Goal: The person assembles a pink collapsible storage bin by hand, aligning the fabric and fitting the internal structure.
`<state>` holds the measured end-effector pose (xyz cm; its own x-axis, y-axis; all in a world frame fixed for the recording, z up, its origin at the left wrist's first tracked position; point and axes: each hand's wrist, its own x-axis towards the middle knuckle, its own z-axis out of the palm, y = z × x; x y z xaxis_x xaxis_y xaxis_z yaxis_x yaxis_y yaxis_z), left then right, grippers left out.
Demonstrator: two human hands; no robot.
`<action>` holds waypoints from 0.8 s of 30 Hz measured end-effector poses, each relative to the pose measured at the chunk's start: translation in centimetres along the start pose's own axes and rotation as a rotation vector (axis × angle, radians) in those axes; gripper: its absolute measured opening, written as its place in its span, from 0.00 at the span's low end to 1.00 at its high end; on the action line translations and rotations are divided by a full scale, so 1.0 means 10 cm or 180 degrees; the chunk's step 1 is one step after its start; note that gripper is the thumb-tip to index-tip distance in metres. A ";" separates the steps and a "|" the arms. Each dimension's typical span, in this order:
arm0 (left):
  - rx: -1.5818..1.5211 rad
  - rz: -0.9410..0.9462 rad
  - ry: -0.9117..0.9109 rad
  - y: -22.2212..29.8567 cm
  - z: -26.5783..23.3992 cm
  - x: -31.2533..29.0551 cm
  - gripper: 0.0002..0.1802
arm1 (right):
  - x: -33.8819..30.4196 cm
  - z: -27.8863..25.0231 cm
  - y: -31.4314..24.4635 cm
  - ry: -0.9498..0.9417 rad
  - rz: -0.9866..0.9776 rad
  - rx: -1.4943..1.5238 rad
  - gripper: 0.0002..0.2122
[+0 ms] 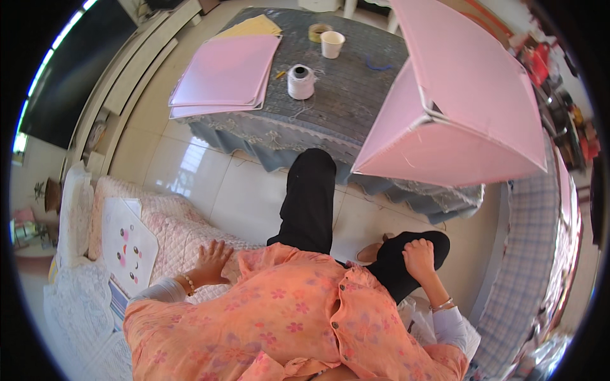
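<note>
My left hand (213,261) lies with its fingers spread on the quilted pink sofa cover (184,232), beside a white sheet printed with cartoon faces (129,247). On my bent right knee rests my right hand (419,260), its fingers curled in and nothing seen in them. Both hands are apart from the things on the low table. A large pink fabric box (470,101) with white edge strips stands at the table's right end, tilted in view. Pink square panels (222,73) lie stacked at the left end.
The dark table (343,95) has a grey-blue lace-trimmed skirt (260,136). On it are a spool of white thread (301,82), a white paper cup (332,44), a tape roll (319,32) and yellow sheets (255,25). A plaid-covered seat (524,235) runs along the right.
</note>
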<state>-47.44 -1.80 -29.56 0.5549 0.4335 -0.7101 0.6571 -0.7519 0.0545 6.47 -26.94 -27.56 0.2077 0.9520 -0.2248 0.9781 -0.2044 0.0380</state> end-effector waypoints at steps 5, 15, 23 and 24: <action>0.0100 -0.0343 -0.0324 0.07 0.00 0.17 0.66 | 0.20 0.05 0.27 0.0084 -0.0378 0.0435 0.08; 0.0199 -0.0821 -0.0856 0.21 0.06 0.42 0.69 | 0.00 -0.18 0.23 -0.0548 -0.0542 0.0879 0.06; 0.1199 -0.0690 0.0588 -0.22 1.19 0.57 0.74 | -0.94 -0.21 -0.50 -0.1011 -0.0797 0.0631 0.07; 0.1010 -0.0673 0.0574 -0.20 1.19 0.68 0.75 | -1.05 -0.12 -0.54 -0.0997 -0.0719 0.0574 0.07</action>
<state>-51.08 -3.29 -42.85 0.5235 0.6535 -0.5467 0.5920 -0.7405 -0.3182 -0.96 -35.61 -24.26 -0.0520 0.8679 -0.4940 0.9756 -0.0617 -0.2109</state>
